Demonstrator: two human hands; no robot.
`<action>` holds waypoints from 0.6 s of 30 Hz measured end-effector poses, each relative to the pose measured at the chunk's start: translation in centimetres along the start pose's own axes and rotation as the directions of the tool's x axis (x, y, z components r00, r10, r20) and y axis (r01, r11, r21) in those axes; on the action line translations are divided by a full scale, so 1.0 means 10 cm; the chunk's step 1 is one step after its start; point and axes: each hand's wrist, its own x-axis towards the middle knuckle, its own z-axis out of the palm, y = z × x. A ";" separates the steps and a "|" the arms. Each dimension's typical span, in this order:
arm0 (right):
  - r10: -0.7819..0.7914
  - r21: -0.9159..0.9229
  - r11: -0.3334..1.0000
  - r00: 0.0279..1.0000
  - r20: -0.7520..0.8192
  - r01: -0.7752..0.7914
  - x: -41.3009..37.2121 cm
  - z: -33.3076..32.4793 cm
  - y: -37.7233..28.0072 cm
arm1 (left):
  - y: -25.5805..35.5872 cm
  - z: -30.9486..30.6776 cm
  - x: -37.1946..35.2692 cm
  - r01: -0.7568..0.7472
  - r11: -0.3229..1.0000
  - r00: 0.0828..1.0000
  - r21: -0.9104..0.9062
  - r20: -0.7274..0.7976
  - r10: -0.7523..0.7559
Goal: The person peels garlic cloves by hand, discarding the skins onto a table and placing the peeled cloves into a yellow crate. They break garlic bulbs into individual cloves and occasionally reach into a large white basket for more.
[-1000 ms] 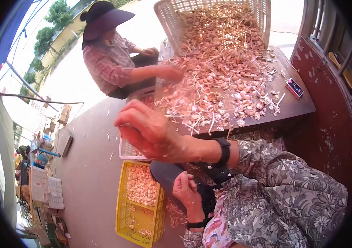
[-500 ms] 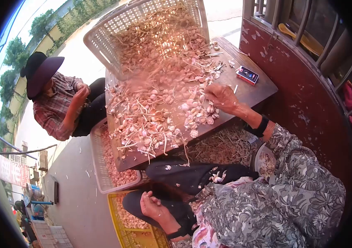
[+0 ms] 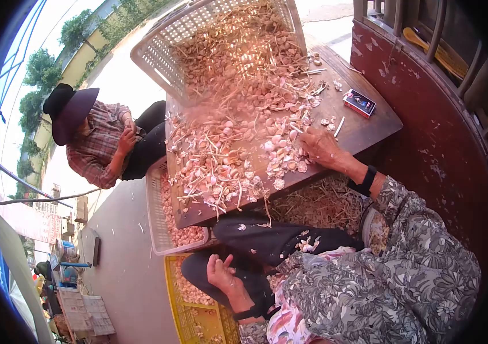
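Note:
A heap of garlic (image 3: 221,152), with pinkish cloves, dry stalks and skins, spreads over the wooden table (image 3: 364,135). At the heap's near right edge, my right hand (image 3: 325,150) has its fingers bent and pressed together on garlic; its fingertips are partly hidden. My left hand (image 3: 225,276) is raised above my dark-trousered lap, palm up. Its fingers curl inward, and what they hold, if anything, cannot be made out. Bits of garlic skin (image 3: 307,243) lie on my trouser leg.
A tipped plastic basket (image 3: 161,63) holds garlic at the table's far end. A small box (image 3: 359,104) lies near the right edge. Below stand a pale crate (image 3: 155,215) of cloves and a yellow crate (image 3: 225,321). A co-worker in a hat (image 3: 98,137) sits across.
The whole view has shifted, moving the scene rightward. My right hand has drawn slightly nearer the table's near edge, uncovering loose garlic pieces. My left hand's fingers have uncurled a little.

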 end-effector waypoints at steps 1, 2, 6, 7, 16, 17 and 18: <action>0.003 0.000 1.000 1.000 -0.003 -0.003 -0.02 -0.02 0.00 | 0.02 0.02 -0.03 -0.007 1.000 1.000 0.027 -0.016 0.007; 0.056 0.068 0.996 0.997 -0.055 -0.052 -0.03 -0.04 -0.01 | 0.04 0.06 -0.05 -0.015 0.998 0.999 0.053 -0.032 0.017; 0.091 0.331 0.943 0.983 -0.159 -0.034 -0.13 -0.39 -0.42 | 0.19 0.31 -0.34 -0.200 0.963 0.979 0.180 0.074 0.190; 0.053 0.395 0.918 0.982 -0.179 0.022 -0.19 -0.48 -0.58 | 0.28 0.44 -0.45 -0.229 0.962 0.957 0.147 0.215 0.195; -0.228 0.454 0.830 0.940 -0.255 0.325 -0.67 -0.68 -1.47 | 0.45 1.11 -0.99 0.034 0.999 0.685 -0.021 0.728 -0.008; -0.224 0.430 0.847 0.944 -0.243 0.312 -0.70 -0.68 -1.48 | 0.44 1.11 -1.02 0.085 0.996 0.682 -0.041 0.731 -0.028; -0.229 0.412 0.851 0.936 -0.268 0.326 -0.70 -0.69 -1.49 | 0.42 1.10 -1.04 0.100 0.993 0.682 -0.059 0.731 -0.025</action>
